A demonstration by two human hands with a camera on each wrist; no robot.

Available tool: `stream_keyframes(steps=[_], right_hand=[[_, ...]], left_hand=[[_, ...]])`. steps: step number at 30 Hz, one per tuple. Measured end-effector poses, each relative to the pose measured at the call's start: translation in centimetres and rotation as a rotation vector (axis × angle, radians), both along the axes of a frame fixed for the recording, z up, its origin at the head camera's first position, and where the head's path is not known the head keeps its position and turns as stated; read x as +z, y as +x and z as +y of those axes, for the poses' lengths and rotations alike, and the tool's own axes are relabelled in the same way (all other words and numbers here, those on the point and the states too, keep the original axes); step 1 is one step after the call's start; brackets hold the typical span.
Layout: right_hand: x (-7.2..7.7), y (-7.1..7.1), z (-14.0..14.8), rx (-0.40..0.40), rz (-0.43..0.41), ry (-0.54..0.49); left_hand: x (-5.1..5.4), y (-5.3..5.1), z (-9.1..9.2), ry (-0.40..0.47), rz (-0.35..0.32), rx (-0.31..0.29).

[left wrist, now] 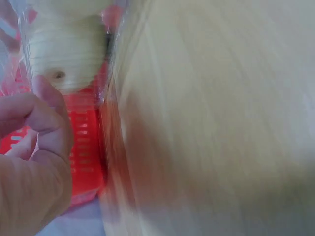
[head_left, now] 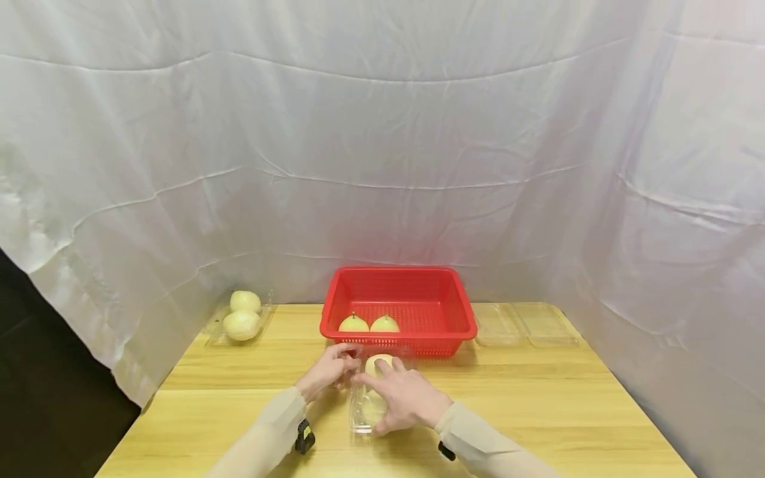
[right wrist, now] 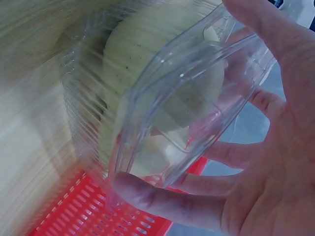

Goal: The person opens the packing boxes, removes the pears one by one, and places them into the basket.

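Observation:
In the head view a clear plastic clamshell box point(head_left: 361, 419) stands on the table in front of the red basket, with two pale yellow pears point(head_left: 375, 406) inside. My right hand point(head_left: 409, 397) spans its lid point(right wrist: 147, 93), thumb at the near end and fingers spread toward the far end. The right wrist view shows that lid tilted, partly raised over the pears. At the box's far left edge, my left hand point(head_left: 330, 370) has curled fingers, with a fingertip point(left wrist: 47, 91) against the clear plastic. One pear point(left wrist: 74, 64) shows through the wall there.
Behind the box stands a red perforated basket point(head_left: 457, 335) holding two pears point(head_left: 384, 324). Another clear box with two pears point(head_left: 242, 324) sits at the back left. Clear plastic containers point(head_left: 540, 323) lie at the back right. Pale curtains point(head_left: 406, 219) hang behind the wooden table point(head_left: 538, 411).

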State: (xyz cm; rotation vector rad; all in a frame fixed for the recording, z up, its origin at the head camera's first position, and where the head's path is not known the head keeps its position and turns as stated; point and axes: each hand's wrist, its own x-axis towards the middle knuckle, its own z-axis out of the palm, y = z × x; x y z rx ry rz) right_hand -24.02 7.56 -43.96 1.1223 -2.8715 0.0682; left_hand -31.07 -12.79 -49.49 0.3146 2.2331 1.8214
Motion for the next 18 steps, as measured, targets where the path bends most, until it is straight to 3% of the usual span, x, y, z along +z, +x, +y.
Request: stream_keyframes(steps=[6,18], right_hand=[[0.0,-0.1,0.1,0.002,-0.005,0.012],[-0.4,-0.1,-0.1,0.014,0.032,0.005]], left_hand=[[-0.4,-0.3,0.4,0.072,-0.029,0.052],[-0.9,-0.3,1.3,0.138,-0.03,0.218]])
